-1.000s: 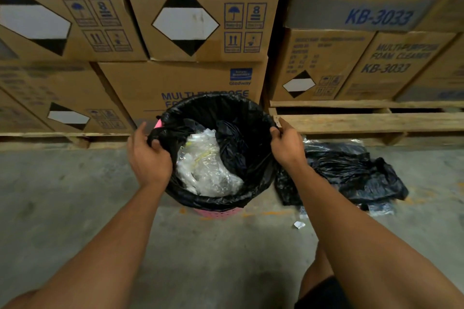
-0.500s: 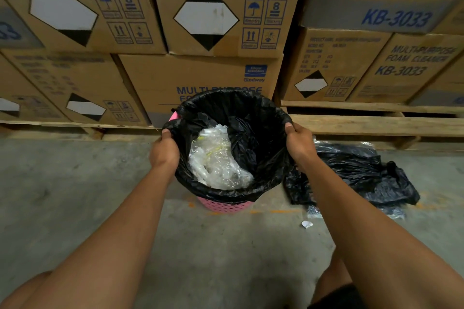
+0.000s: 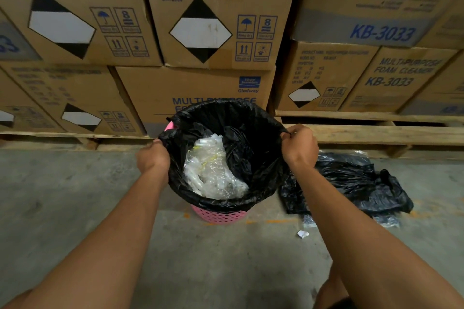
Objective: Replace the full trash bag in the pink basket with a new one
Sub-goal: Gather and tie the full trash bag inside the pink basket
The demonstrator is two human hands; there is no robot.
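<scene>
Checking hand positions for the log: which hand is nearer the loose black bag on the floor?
Right. The right hand grips the basket liner's rim just beside the loose black bag; the left hand is across the basket.

A single head-worn camera looks forward and steeply down, close over a pink basket (image 3: 218, 216) on the floor (image 3: 75, 195). Stacked cardboard boxes (image 3: 216, 12) fill the upper frame straight ahead.

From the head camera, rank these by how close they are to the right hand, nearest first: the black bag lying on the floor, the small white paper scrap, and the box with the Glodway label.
From the right hand, whose grip pinches the bag rim:
1. Black bag on the floor, just right of and below the hand.
2. Glodway box, up and to the left, behind the pink basket.
3. White paper scrap, on the concrete well below the hand.
</scene>
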